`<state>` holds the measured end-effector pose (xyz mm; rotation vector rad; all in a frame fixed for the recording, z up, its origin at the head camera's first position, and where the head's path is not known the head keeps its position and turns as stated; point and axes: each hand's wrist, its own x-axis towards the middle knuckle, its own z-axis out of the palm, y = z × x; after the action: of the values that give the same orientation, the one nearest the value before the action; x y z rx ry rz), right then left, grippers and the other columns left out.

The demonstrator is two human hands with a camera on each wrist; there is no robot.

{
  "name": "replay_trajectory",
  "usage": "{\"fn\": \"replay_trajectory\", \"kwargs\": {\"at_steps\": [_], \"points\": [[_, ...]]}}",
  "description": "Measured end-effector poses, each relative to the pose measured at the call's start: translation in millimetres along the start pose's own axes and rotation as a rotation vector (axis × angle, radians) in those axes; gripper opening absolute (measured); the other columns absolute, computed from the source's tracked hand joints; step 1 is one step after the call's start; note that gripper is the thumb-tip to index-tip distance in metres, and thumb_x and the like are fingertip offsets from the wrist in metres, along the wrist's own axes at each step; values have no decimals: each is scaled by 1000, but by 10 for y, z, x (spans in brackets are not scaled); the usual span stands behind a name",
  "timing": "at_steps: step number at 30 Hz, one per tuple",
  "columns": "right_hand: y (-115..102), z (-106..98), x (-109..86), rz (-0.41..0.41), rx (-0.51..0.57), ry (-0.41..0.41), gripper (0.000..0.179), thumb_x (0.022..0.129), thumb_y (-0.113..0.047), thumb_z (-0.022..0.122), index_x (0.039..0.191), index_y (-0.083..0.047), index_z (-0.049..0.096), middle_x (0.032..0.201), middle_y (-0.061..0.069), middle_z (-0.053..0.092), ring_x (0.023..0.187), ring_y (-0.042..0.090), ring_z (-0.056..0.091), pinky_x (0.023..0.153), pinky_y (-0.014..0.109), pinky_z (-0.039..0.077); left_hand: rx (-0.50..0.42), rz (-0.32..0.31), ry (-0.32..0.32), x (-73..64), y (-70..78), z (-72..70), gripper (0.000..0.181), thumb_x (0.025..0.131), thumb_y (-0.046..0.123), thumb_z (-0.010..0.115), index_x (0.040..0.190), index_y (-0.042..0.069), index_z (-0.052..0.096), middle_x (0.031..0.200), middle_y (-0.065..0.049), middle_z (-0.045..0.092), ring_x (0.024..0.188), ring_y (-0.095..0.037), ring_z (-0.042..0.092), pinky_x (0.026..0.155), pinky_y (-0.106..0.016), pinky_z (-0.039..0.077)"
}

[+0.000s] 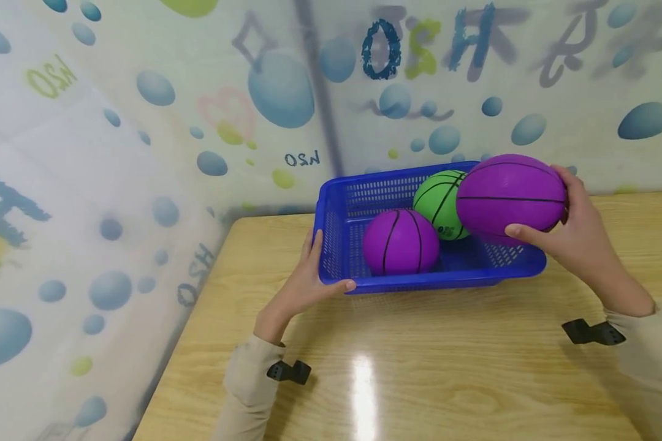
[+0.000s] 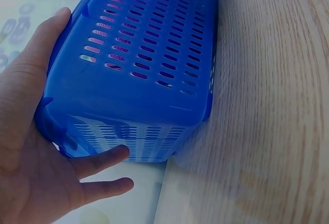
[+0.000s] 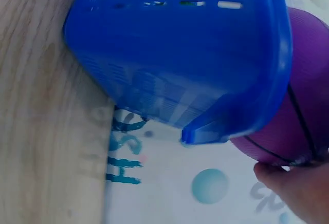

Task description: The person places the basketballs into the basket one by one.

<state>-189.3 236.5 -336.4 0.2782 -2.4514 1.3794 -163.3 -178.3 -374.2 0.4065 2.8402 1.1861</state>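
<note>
A blue perforated plastic basket [image 1: 419, 280] stands on the wooden table. Inside it are a purple basketball [image 1: 400, 242] toward the left and a green basketball [image 1: 440, 205] behind it. My left hand [image 1: 303, 285] holds the front left corner, thumb over the front rim and fingers at the left side; in the left wrist view two fingers [image 2: 105, 188] extend straight past the outer wall. My right hand [image 1: 574, 236] grips another purple basketball [image 1: 510, 193] over the basket's right end, thumb in front and fingers behind, mostly hidden by the ball.
The light wood table [image 1: 419, 367] reaches toward the front and both sides. A pale wall covering [image 1: 198, 135] with blue and green spots and letters rises behind the table and along its left edge. Small black devices [image 1: 593, 332] sit at both sleeve cuffs.
</note>
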Motion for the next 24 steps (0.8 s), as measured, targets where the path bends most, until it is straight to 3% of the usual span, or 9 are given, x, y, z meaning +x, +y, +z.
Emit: {"fn": "replay_trajectory", "kwargs": {"at_steps": [3,5,8,14,20,24], "points": [[-47,62,-13,-52,-46,-38,104,69,-14,83,149,-23,16,144,15,28,120,41,35,82,17,36,-5,-1,1,-3,6,3,119,70,57,73,149,20,-9,152,7,-19,138,-30,11,103,-51,26],[-50,109,-27,-83,-36,-46,108,66,-12,85,148,-23,15,143,14,28,119,39,36,84,20,35,-7,-7,4,-13,5,-1,120,70,57,73,149,20,-9,152,7,-19,137,-31,12,103,-51,26],[-21,161,-71,-130,40,-57,108,66,-3,83,146,-22,14,142,12,26,121,29,34,83,13,36,0,-15,7,-22,0,-15,120,70,58,73,149,20,-8,152,7,-19,137,-31,12,103,-51,26],[5,315,-128,-257,229,-64,74,80,5,64,139,-11,21,146,8,22,126,16,29,89,10,35,-3,-17,19,-41,-40,-54,118,71,56,73,150,20,-7,152,7,-19,137,-32,12,103,-52,26],[13,407,-162,-244,256,-23,63,87,1,57,138,-11,23,146,6,23,125,16,32,87,11,37,13,-32,8,-33,-55,-44,118,71,57,73,150,20,-7,152,7,-19,137,-33,14,102,-52,27],[48,333,-172,-271,294,7,51,91,2,49,137,-7,28,145,9,27,129,18,30,95,14,31,20,-13,-5,43,-37,-23,119,71,59,71,150,19,-8,152,8,-20,137,-31,11,103,-51,26]]}}
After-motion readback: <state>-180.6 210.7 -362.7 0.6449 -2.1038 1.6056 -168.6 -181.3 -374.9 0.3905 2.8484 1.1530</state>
